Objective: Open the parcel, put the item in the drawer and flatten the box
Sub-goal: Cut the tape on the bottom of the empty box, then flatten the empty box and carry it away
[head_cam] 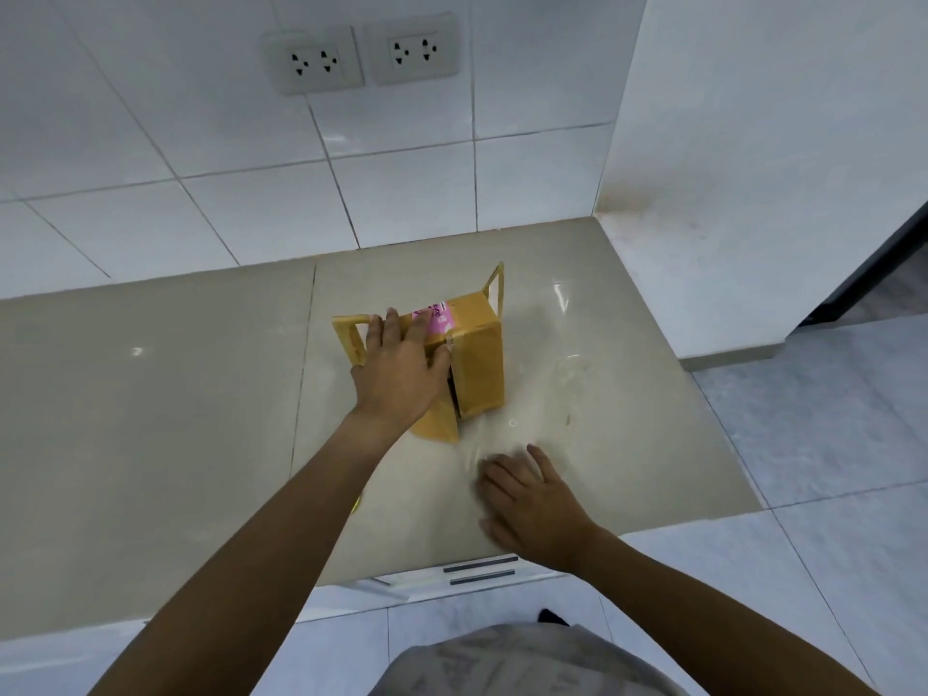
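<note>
A small brown cardboard box [479,364] with a pink label lies on the beige countertop [150,394]. Its flaps stick out at the left, the back right and the front. My left hand [401,369] lies palm down on top of the box, fingers spread over the label. My right hand [532,499] hovers low over the counter in front of the box, slightly blurred, fingers apart and holding nothing. No item from the parcel is in sight.
White tiled wall with two double sockets [361,55] behind the counter. The counter's right edge drops to a grey tiled floor [828,419]. Drawer fronts with dark handles [482,570] sit below the counter's front edge.
</note>
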### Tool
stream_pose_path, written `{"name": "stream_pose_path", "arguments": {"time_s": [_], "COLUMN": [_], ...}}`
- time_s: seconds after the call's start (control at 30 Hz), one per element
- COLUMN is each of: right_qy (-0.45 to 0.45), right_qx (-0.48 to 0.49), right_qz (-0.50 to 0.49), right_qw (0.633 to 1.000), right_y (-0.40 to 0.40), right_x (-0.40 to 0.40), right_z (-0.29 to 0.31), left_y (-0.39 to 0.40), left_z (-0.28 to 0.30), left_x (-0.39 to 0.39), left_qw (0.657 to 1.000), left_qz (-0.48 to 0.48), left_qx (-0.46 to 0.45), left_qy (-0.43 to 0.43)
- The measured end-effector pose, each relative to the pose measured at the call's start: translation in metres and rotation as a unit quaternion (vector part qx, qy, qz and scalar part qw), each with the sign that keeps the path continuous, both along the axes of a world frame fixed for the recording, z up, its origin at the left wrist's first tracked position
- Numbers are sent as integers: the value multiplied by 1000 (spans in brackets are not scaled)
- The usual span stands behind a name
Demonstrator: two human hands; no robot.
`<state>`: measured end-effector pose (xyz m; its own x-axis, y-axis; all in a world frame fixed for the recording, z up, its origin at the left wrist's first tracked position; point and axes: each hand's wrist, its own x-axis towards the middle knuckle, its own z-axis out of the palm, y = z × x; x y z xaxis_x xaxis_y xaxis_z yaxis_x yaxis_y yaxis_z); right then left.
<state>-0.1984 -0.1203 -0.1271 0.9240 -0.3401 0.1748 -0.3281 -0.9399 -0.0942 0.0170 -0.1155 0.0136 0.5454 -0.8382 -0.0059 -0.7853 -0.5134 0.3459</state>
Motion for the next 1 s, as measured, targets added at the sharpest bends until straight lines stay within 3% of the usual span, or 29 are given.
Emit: {"name": "stream_pose_path", "arguments": {"time_s": [0.13, 0.27, 0.37, 0.53, 0.67, 0.8, 0.87, 0.9, 1.0], "right_qy": [-13, -2, 23, -2, -38, -131, -213, -257, -308], "right_qx": [-60, -47, -53, -44, -2, 125, 261, 359, 628], "right_qz": [-8, -83, -77, -79, -118, -150, -176, -204, -348], "right_qw": [998, 995, 995, 996, 992, 972, 925, 874, 624], "right_y": [5, 1, 3, 9, 11, 8, 9, 8, -13], "right_x": [5, 4, 1, -5, 1, 24, 37, 44, 60], "right_z": [6, 12, 10, 11, 24, 49, 66, 75, 94], "left_y": [-1, -7, -12, -15, -19, -23, -23, -23, -22], "left_z": [6, 16, 24, 23, 15, 12, 12, 12, 12], "left_x": [6, 25, 31, 31, 33, 45, 52, 53, 52], "left_qw": [1000, 999, 996, 998, 996, 991, 990, 990, 991], "left_qz": [13, 24, 42, 40, 52, 77, 79, 79, 74], "left_qx": [8, 9, 6, -5, -44, -62, -63, -63, -66], "left_qy": [0, 24, 74, 51, 59, 90, 95, 98, 85]}}
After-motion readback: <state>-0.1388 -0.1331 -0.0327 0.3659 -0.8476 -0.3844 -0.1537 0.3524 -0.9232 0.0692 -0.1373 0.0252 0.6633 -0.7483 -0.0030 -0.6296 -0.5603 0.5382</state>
